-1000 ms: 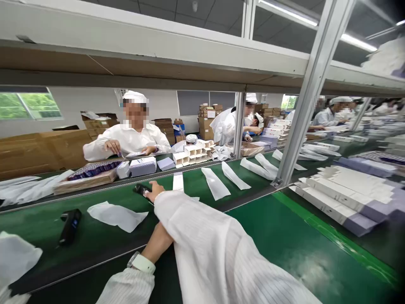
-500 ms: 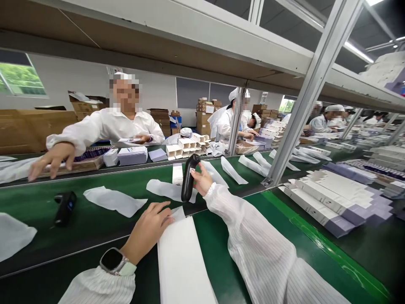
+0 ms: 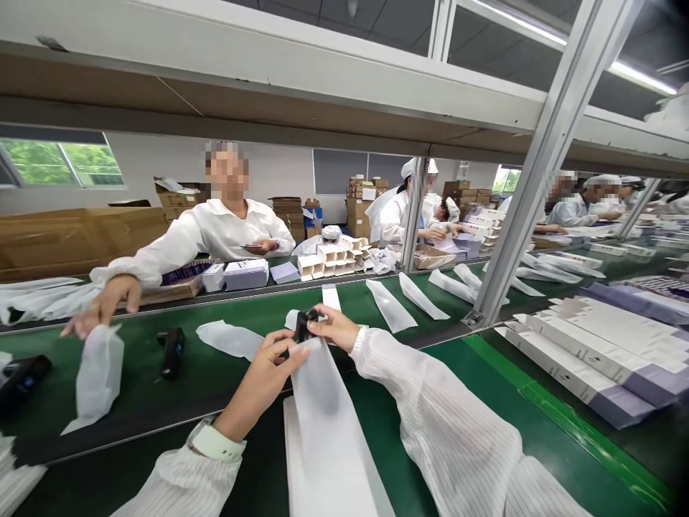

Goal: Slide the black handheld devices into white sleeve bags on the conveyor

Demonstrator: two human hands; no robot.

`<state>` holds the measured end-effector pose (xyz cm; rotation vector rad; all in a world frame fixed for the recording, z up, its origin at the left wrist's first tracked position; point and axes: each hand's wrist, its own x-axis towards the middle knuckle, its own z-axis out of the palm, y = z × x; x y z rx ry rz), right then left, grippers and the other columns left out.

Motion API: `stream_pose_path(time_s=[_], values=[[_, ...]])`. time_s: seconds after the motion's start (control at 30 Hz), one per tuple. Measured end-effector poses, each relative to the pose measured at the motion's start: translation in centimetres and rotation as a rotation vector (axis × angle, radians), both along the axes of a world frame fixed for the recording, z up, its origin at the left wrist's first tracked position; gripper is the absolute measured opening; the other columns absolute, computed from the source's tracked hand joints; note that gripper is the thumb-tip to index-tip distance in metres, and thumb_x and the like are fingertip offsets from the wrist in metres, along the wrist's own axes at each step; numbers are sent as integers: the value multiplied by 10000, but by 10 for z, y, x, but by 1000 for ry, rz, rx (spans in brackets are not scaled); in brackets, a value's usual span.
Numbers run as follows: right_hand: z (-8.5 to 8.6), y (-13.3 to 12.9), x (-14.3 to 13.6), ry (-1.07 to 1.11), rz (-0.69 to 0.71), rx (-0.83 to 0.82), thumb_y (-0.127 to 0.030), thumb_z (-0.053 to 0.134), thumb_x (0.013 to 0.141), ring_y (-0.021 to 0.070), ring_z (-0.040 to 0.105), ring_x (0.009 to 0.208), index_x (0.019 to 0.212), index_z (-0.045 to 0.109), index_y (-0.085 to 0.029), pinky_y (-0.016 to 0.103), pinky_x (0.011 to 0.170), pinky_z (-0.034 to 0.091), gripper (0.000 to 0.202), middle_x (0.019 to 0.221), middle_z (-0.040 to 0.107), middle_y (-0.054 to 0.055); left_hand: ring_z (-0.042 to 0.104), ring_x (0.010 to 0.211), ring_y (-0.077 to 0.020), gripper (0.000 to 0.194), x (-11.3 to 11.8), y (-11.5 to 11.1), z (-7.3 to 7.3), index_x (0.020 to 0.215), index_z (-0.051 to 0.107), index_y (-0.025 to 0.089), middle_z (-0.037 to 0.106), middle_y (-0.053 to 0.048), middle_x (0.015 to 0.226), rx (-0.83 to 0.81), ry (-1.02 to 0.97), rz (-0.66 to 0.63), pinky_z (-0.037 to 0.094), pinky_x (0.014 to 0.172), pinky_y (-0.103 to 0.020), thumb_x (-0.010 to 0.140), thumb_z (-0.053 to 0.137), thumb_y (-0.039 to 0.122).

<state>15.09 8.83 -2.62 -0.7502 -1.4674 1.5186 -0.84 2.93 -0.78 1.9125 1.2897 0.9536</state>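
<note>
My right hand [image 3: 334,327] grips the top end of a black handheld device [image 3: 306,323]. Most of the device is inside a translucent white sleeve bag [image 3: 323,402], where it shows as a dark blur. The bag's open end is pinched by the fingers of my left hand [image 3: 269,370], on the left of the device. Below the bag lies a stack of flat white sleeves [image 3: 293,459] on the green work surface [image 3: 401,424]. My left wrist carries a watch with a pale band [image 3: 218,441].
On the green belt [image 3: 145,323] lie another black device [image 3: 171,352] and several white sleeves [image 3: 390,305]. Across it, a co-worker's hand [image 3: 108,301] reaches over a white sleeve [image 3: 100,373]. A metal post [image 3: 538,194] stands at right, near stacked white-and-purple boxes [image 3: 581,359].
The black device has moved down into the sleeve bag. My left hand has lifted the bag's mouth from the stack. The co-worker's hand now has a sleeve below it.
</note>
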Motion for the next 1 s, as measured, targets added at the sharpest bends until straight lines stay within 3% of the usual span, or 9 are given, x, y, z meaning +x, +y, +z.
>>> stream_pose_path(time_s=[0.17,0.33,0.47,0.6,0.67,0.73,0.83,0.93,1.0], values=[[1,-4,1,-71,217,-3,-608,521,624,124,522,706,755,598,-113,272,671,409,519,748,555,47,439,1030,-219,317,3,-12,34,690,588,187,361,-36,1169,-241,-169,-155,429,743,-255,732,474,480],[-4,-33,5,215,267,-72,-613,556,579,164,529,850,1013,540,-200,323,741,410,599,931,551,55,395,1078,-240,299,3,-19,42,601,566,176,403,-38,1098,-33,-274,-62,425,743,-258,718,510,445],[-19,-62,-5,112,368,-82,-318,750,489,154,555,780,1016,536,-204,307,715,433,580,852,568,28,385,1078,-234,284,3,-11,31,699,573,188,412,-46,1087,133,-248,37,408,772,-286,718,507,463],[-10,-30,-1,134,33,1,-327,686,587,133,562,717,958,542,-192,288,667,447,420,835,577,18,453,946,-190,378,-5,8,5,1016,456,217,454,-43,1017,178,-197,168,387,773,-308,742,460,477],[0,8,9,78,-165,124,-349,652,618,132,555,752,1001,503,-205,280,673,444,435,891,571,18,479,828,-167,358,-11,14,-12,931,477,184,489,-28,892,113,-96,107,389,733,-290,735,456,483],[4,46,18,-156,-304,265,-336,628,639,139,539,822,1018,488,-195,285,724,430,428,934,564,23,484,730,-161,365,-14,16,-26,830,518,163,506,-17,780,-39,76,-48,390,662,-274,721,451,506],[-4,81,22,-471,-360,338,-296,655,601,179,529,850,935,544,-179,331,758,412,371,870,581,26,480,717,-168,394,-14,16,-40,723,569,150,515,-27,754,-156,277,-204,375,631,-263,696,458,528],[-15,92,14,-593,-405,324,-226,730,482,251,521,860,834,594,-181,418,772,381,380,814,586,49,472,709,-156,332,-12,19,-46,678,577,147,506,-17,747,-172,331,-248,365,617,-243,638,550,475],[-15,92,2,-658,-487,331,-206,734,482,308,465,961,914,586,-188,489,828,305,457,925,562,99,465,653,-140,291,-11,22,-47,656,566,142,507,1,680,-214,320,-269,352,569,-224,614,586,430]])
